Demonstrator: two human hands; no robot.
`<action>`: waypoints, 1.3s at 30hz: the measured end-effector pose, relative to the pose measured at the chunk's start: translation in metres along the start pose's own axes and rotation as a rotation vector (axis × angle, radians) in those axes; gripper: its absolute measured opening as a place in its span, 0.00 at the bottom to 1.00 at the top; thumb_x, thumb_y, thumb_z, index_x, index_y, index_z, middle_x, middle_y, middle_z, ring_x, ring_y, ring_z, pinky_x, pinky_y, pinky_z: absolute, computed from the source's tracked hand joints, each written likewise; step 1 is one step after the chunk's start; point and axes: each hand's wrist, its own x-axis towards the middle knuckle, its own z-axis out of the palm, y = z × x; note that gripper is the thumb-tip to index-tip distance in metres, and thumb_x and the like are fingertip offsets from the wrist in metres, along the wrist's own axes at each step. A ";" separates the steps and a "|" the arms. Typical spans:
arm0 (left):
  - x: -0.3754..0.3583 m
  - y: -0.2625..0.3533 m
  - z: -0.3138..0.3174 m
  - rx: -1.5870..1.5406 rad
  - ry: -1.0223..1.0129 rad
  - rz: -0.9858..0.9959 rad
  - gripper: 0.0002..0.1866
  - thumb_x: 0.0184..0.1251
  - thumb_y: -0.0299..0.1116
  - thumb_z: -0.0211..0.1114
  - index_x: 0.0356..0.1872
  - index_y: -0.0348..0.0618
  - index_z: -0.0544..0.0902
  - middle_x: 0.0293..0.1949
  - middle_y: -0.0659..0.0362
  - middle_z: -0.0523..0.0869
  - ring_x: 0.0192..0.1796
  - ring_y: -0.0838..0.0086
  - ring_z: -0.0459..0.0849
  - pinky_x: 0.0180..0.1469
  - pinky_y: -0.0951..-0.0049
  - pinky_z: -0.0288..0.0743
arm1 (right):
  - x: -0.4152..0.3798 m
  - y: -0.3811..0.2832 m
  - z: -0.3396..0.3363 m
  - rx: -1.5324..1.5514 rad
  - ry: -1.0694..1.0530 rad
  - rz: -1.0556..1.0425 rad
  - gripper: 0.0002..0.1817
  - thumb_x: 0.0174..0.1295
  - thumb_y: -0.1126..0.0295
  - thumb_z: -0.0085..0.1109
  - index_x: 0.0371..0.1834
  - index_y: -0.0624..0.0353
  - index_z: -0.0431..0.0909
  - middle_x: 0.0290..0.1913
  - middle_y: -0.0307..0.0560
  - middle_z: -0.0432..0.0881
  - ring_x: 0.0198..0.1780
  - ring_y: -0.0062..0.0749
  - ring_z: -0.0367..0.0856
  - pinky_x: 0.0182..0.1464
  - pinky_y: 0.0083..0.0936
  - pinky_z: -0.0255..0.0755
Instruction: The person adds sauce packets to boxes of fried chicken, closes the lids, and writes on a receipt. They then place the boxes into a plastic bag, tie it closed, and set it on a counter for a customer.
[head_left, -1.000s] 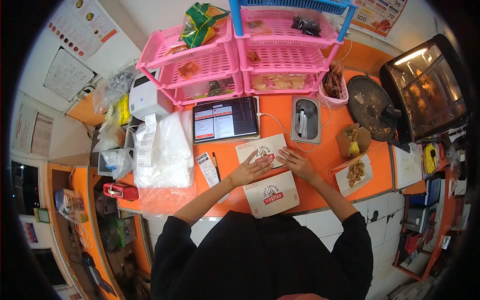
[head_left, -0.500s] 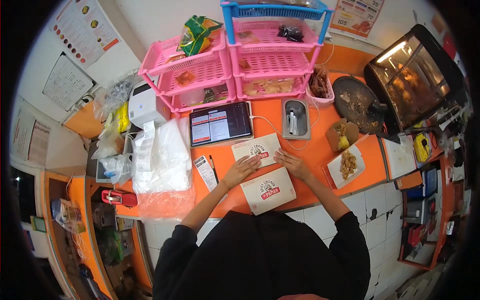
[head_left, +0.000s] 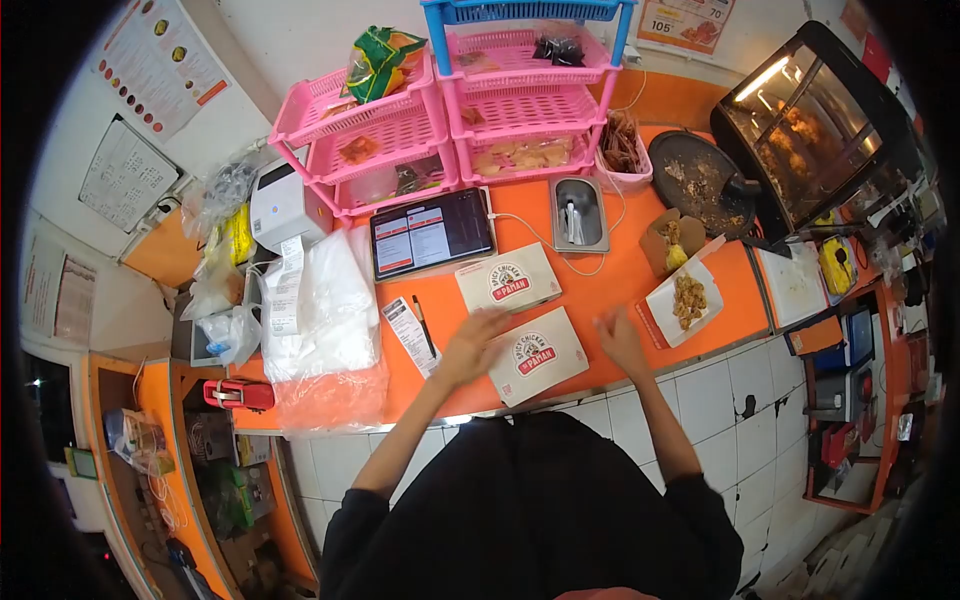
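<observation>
Two closed white meal boxes printed "Spicy Chicken Mr Paman" lie one behind the other on the orange counter: the far box [head_left: 509, 278] and the near box [head_left: 541, 357]. My left hand [head_left: 472, 348] is at the left edge of the near box, fingers stretched toward it and a little blurred. To the right of that box, my right hand [head_left: 622, 343] hovers above the counter with loosely bent fingers and nothing in it. Farther right sits an open box with fried chicken [head_left: 690, 301], beside a brown paper box [head_left: 672, 245] of food.
A tablet [head_left: 433, 233] and a metal tray [head_left: 580, 215] stand behind the boxes. Left are a receipt [head_left: 409, 335], a pen [head_left: 425, 326] and white plastic bags [head_left: 335, 310]. Pink racks [head_left: 375, 150], a black pan [head_left: 703, 187] and a glass warmer [head_left: 808, 130] line the back.
Both hands have left the far box and drawn back toward me, the left to the near box's left edge and the right to its right side. The view has shifted slightly.
</observation>
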 end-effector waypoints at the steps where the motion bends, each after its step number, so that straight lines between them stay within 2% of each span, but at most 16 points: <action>1: 0.000 0.019 -0.001 -0.096 -0.134 -0.021 0.29 0.54 0.41 0.59 0.60 0.53 0.64 0.63 0.48 0.58 0.65 0.58 0.57 0.62 0.56 0.54 | -0.010 0.018 0.000 0.086 -0.295 0.089 0.17 0.58 0.62 0.52 0.38 0.68 0.72 0.32 0.56 0.78 0.35 0.33 0.79 0.37 0.26 0.74; 2: -0.001 0.036 0.001 -0.097 -0.134 -0.027 0.29 0.54 0.41 0.59 0.60 0.53 0.64 0.63 0.48 0.58 0.65 0.58 0.57 0.62 0.56 0.54 | -0.021 0.035 0.001 0.171 -0.591 0.177 0.17 0.59 0.60 0.52 0.38 0.67 0.72 0.31 0.53 0.78 0.32 0.29 0.79 0.34 0.25 0.74; 4: -0.004 0.059 0.008 0.203 -0.340 -0.053 0.37 0.49 0.53 0.61 0.62 0.68 0.58 0.65 0.41 0.45 0.66 0.47 0.48 0.61 0.44 0.48 | -0.063 0.030 0.020 0.831 -0.662 0.328 0.15 0.58 0.61 0.54 0.36 0.65 0.73 0.31 0.46 0.77 0.34 0.24 0.78 0.36 0.22 0.74; 7: -0.004 0.055 0.023 0.230 -0.395 -0.098 0.40 0.46 0.58 0.61 0.63 0.78 0.51 0.64 0.36 0.36 0.65 0.39 0.42 0.57 0.34 0.42 | -0.080 0.019 0.065 1.148 -0.468 0.260 0.11 0.59 0.66 0.53 0.35 0.64 0.73 0.33 0.43 0.77 0.36 0.23 0.76 0.40 0.22 0.73; 9: -0.005 0.055 0.028 0.246 -0.403 -0.114 0.41 0.46 0.57 0.61 0.63 0.78 0.50 0.64 0.35 0.36 0.65 0.38 0.42 0.56 0.33 0.42 | -0.079 0.022 0.080 1.274 -0.481 0.263 0.09 0.59 0.70 0.52 0.39 0.64 0.73 0.37 0.42 0.76 0.38 0.22 0.75 0.42 0.20 0.72; 13: -0.007 0.054 0.034 0.307 -0.409 -0.142 0.42 0.47 0.51 0.61 0.64 0.77 0.48 0.63 0.33 0.36 0.65 0.38 0.41 0.55 0.32 0.41 | -0.081 0.008 0.094 1.321 -0.244 0.175 0.10 0.58 0.72 0.53 0.41 0.64 0.74 0.37 0.40 0.76 0.36 0.20 0.74 0.40 0.18 0.71; 14: -0.008 0.054 0.036 0.292 -0.363 -0.137 0.42 0.48 0.45 0.61 0.65 0.75 0.47 0.63 0.33 0.36 0.65 0.38 0.40 0.54 0.31 0.41 | -0.077 0.014 0.106 1.277 -0.185 0.146 0.09 0.57 0.74 0.53 0.40 0.64 0.74 0.36 0.40 0.76 0.36 0.19 0.74 0.41 0.18 0.70; 17: -0.010 0.056 0.041 0.341 -0.358 -0.139 0.43 0.49 0.41 0.61 0.65 0.72 0.46 0.63 0.32 0.36 0.66 0.38 0.38 0.55 0.31 0.39 | -0.072 0.012 0.107 1.116 -0.105 0.108 0.10 0.55 0.76 0.54 0.41 0.65 0.73 0.37 0.41 0.78 0.38 0.20 0.75 0.43 0.17 0.69; 25: -0.009 0.067 0.037 0.365 -0.380 -0.160 0.42 0.51 0.38 0.60 0.65 0.69 0.46 0.62 0.30 0.36 0.64 0.34 0.39 0.52 0.29 0.44 | -0.056 0.028 0.080 1.145 0.007 -0.005 0.11 0.49 0.82 0.58 0.37 0.67 0.73 0.37 0.45 0.79 0.39 0.22 0.76 0.44 0.18 0.70; 27: -0.011 0.065 0.040 0.424 -0.339 -0.137 0.41 0.51 0.38 0.60 0.65 0.69 0.47 0.62 0.30 0.37 0.64 0.35 0.39 0.52 0.29 0.45 | -0.054 0.023 0.071 0.717 0.113 -0.024 0.13 0.46 0.79 0.62 0.37 0.67 0.73 0.33 0.46 0.80 0.36 0.25 0.78 0.44 0.18 0.70; 28: -0.011 0.064 0.041 0.466 -0.333 -0.119 0.41 0.51 0.39 0.60 0.65 0.69 0.48 0.62 0.31 0.38 0.65 0.35 0.40 0.52 0.29 0.46 | -0.050 0.024 0.064 0.716 0.114 -0.026 0.13 0.46 0.79 0.62 0.37 0.67 0.73 0.33 0.46 0.80 0.36 0.25 0.78 0.44 0.18 0.70; 30: -0.014 0.063 0.045 0.506 -0.335 -0.104 0.41 0.51 0.40 0.61 0.65 0.69 0.48 0.62 0.31 0.38 0.65 0.36 0.41 0.52 0.29 0.46 | -0.046 0.027 0.052 0.118 0.193 -0.311 0.16 0.40 0.73 0.67 0.33 0.63 0.75 0.36 0.48 0.78 0.35 0.33 0.77 0.37 0.23 0.70; 33: -0.012 0.063 0.050 0.597 -0.297 -0.103 0.40 0.50 0.39 0.59 0.65 0.72 0.49 0.64 0.34 0.41 0.66 0.40 0.41 0.53 0.29 0.43 | -0.034 0.009 0.024 -0.115 0.221 -0.379 0.17 0.40 0.72 0.66 0.36 0.61 0.76 0.41 0.49 0.77 0.40 0.40 0.76 0.42 0.26 0.70; 34: -0.013 0.062 0.049 0.544 -0.267 -0.092 0.38 0.51 0.43 0.59 0.64 0.70 0.51 0.64 0.35 0.41 0.66 0.40 0.42 0.52 0.29 0.44 | -0.028 0.009 0.022 -0.115 0.223 -0.377 0.17 0.40 0.72 0.66 0.36 0.61 0.76 0.41 0.49 0.77 0.40 0.40 0.76 0.42 0.26 0.70; 36: -0.013 0.065 0.044 0.493 -0.238 -0.085 0.36 0.52 0.47 0.59 0.64 0.68 0.53 0.64 0.36 0.41 0.65 0.40 0.43 0.52 0.28 0.45 | -0.016 0.016 0.022 0.085 0.018 -0.796 0.20 0.42 0.73 0.63 0.43 0.56 0.76 0.51 0.47 0.72 0.49 0.40 0.73 0.49 0.26 0.69; 39: -0.014 0.071 0.040 0.360 -0.243 -0.099 0.36 0.52 0.52 0.58 0.64 0.66 0.55 0.64 0.38 0.44 0.66 0.43 0.45 0.54 0.31 0.43 | -0.007 0.036 0.029 0.207 -0.180 -0.774 0.22 0.45 0.72 0.61 0.48 0.51 0.75 0.59 0.44 0.66 0.54 0.41 0.70 0.54 0.28 0.67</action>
